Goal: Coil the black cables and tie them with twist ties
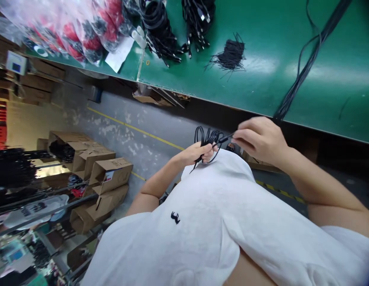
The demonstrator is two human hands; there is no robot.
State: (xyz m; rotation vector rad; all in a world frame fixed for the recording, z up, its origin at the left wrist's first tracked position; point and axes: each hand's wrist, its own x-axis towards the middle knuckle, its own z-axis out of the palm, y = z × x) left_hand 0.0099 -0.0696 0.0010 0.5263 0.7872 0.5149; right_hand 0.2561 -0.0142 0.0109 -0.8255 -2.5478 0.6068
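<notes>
My left hand (202, 153) is closed around a coiled black cable (206, 137), its loops standing up above the fingers. A thicker black piece, like a connector (223, 140), sticks out of the coil to the right. The fingertips of my right hand (258, 139) are pinched on a thin black strand beside that piece; whether it is cable or a tie I cannot tell. Both hands are in front of my white shirt, just off the table's edge. On the green table (262, 87) lies a pile of short black ties (230, 55).
Bundled black cables (159, 29) with metal plugs lie at the back, beside another bundle (198, 20). Long loose cables (306, 71) hang over the table edge at right. Clear bags of red and black items (83, 35) fill the left end. Cardboard boxes (110, 174) stand on the floor.
</notes>
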